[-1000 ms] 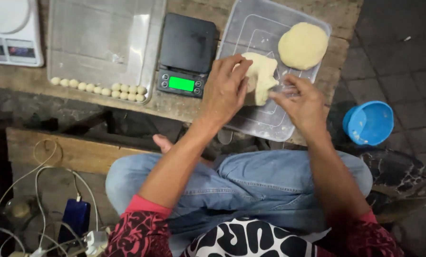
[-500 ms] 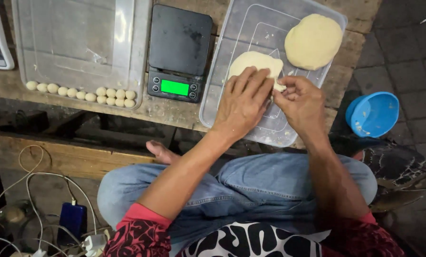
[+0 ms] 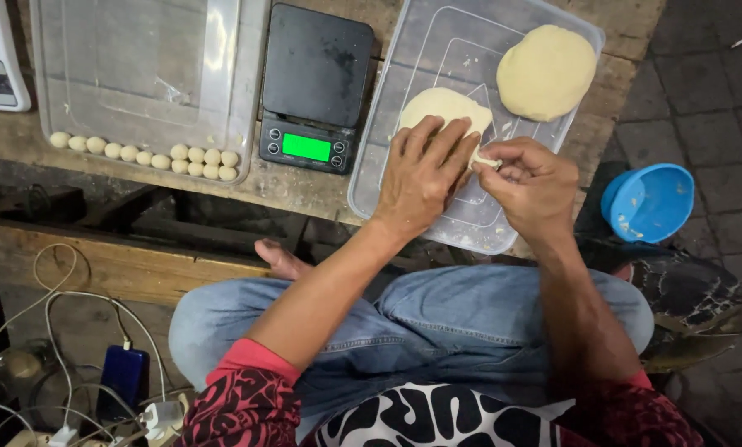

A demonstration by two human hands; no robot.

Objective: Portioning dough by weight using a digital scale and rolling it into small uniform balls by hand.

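Left hand [image 3: 425, 178] flat, right hand [image 3: 530, 186] pinching, fingertips touching.

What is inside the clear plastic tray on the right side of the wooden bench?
Inside the clear plastic tray lie a round pale dough disc and a second pale dough lump. The left hand covers that lump's near part, the right hand pinching its edge.

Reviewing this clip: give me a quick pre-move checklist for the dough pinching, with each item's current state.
1. Left hand steadies the dough slab: ok.
2. Right hand pinches a small dough piece at the slab's edge: ok.
3. Piece fully torn free: cannot tell.
4. Scale switched on, platform bare: ok.
5. Tray with the row of dough balls has room left: ok.
6. Second dough disc lies apart from both hands: ok.
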